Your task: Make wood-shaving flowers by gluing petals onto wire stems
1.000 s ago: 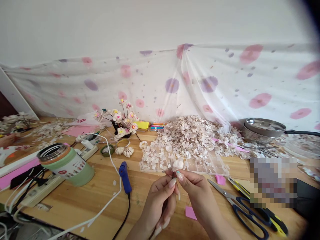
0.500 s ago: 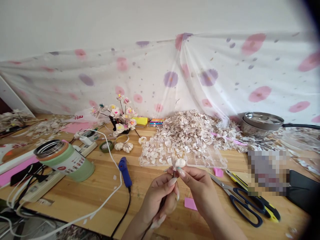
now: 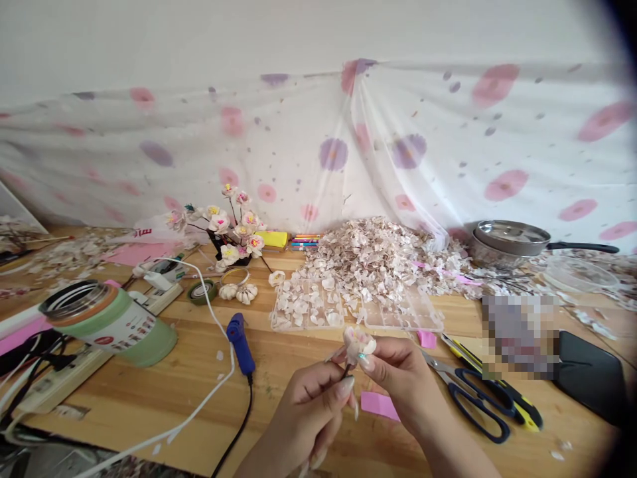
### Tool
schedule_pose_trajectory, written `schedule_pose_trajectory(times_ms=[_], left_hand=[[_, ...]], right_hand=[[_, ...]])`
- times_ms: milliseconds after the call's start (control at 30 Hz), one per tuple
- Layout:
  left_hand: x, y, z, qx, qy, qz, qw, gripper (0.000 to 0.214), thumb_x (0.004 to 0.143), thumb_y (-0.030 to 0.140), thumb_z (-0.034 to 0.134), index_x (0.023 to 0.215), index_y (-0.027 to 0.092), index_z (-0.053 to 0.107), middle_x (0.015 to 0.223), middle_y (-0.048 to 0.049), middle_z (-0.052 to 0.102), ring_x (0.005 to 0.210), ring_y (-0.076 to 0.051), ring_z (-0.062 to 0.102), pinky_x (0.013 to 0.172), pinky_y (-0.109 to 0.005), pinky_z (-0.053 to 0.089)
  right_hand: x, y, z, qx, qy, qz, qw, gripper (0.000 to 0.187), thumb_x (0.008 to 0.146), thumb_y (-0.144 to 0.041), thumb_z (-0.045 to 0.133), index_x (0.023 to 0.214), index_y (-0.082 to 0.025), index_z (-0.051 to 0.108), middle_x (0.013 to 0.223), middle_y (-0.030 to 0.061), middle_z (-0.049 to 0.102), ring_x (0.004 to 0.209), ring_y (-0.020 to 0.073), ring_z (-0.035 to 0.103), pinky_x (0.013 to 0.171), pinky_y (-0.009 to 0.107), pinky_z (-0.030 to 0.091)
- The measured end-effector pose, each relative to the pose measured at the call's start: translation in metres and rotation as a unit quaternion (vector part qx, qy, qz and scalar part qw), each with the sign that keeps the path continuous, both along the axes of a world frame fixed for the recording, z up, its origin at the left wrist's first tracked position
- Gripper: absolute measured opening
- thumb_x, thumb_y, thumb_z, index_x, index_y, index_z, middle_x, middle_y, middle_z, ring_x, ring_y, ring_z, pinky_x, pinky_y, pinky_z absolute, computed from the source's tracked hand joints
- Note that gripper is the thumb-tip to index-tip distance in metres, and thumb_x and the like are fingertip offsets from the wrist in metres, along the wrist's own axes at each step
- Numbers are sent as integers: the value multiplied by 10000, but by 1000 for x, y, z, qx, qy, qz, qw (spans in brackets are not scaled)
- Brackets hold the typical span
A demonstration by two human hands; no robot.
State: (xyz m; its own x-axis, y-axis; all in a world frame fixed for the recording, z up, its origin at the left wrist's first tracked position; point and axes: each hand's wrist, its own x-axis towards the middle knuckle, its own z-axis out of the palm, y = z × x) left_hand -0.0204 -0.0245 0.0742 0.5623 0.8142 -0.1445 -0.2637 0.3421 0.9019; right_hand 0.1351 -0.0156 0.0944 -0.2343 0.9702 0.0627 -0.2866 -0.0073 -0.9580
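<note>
Head cam: L hand & R hand both pinched shut on small paper flower, L from below, R fingertips at petals, above table. Clear box just beyond grip; scissors to its right; blue glue gun to its left.

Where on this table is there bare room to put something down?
The table is bare between the jar and the white cable, and front right between the scissors and the black pad. The back is crowded: petals, tray, pan. The left hand and right hand hold a flower.
</note>
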Motion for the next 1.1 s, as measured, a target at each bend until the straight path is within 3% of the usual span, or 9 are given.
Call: schedule_pose_trajectory(times_ms=[133, 267, 567, 700, 833, 967, 1100], left_hand=[[3, 5, -2, -24, -45, 14, 999, 403, 781, 536, 627, 657, 163, 538, 283, 95, 379, 189, -13, 182, 242, -140, 83], [4, 10, -4, -35, -69, -19, 997, 390, 780, 519, 634, 657, 161, 541, 275, 91, 389, 181, -16, 174, 242, -147, 87], [-2, 7, -1, -45, -17, -41, 998, 402, 775, 540, 627, 673, 157, 558, 286, 86, 399, 177, -34, 194, 219, -150, 101], [0, 11, -12, -49, -119, -52, 990, 333, 850, 434, 577, 679, 153, 530, 280, 89, 390, 169, -28, 160, 254, -148, 128], [4, 15, -22, -80, -273, -81, 955, 225, 909, 299, 497, 752, 145, 543, 270, 109, 365, 161, -29, 130, 295, -139, 219], [10, 15, -24, -105, -381, -98, 913, 223, 940, 215, 392, 803, 143, 554, 259, 119, 339, 158, -26, 82, 304, -130, 220], [15, 13, -24, -123, -407, -98, 900, 228, 931, 197, 376, 812, 146, 564, 247, 115, 324, 163, -34, 71, 283, -128, 178]], right_hand=[[-1, 3, -3, 3, 5, -5, 1000, 218, 702, -403, 764, 840, -234, 781, 835, 59, 751, 829, 220, 677, 817, 335, 506], [0, 5, -4, -5, -1, -16, 1000, 242, 684, -415, 774, 830, -221, 783, 799, 62, 749, 769, 207, 677, 790, 330, 514], [-1, 2, -1, -35, 5, -27, 999, 241, 705, -436, 751, 757, -203, 783, 722, 63, 738, 698, 180, 656, 726, 301, 515], [-2, 5, -8, -44, 13, -26, 999, 250, 667, -423, 781, 780, -199, 780, 738, 64, 737, 731, 192, 655, 723, 310, 521], [-6, 4, -15, -90, 61, -24, 994, 226, 645, -359, 813, 820, -223, 773, 800, 51, 743, 777, 182, 653, 778, 312, 504], [-13, 1, -18, -98, 96, -11, 990, 219, 734, -403, 744, 883, -245, 770, 850, 45, 740, 831, 177, 637, 845, 321, 467], [-17, 0, -17, -76, 81, -10, 994, 266, 814, -434, 653, 713, -217, 769, 774, 56, 724, 956, 208, 616, 909, 324, 425]])
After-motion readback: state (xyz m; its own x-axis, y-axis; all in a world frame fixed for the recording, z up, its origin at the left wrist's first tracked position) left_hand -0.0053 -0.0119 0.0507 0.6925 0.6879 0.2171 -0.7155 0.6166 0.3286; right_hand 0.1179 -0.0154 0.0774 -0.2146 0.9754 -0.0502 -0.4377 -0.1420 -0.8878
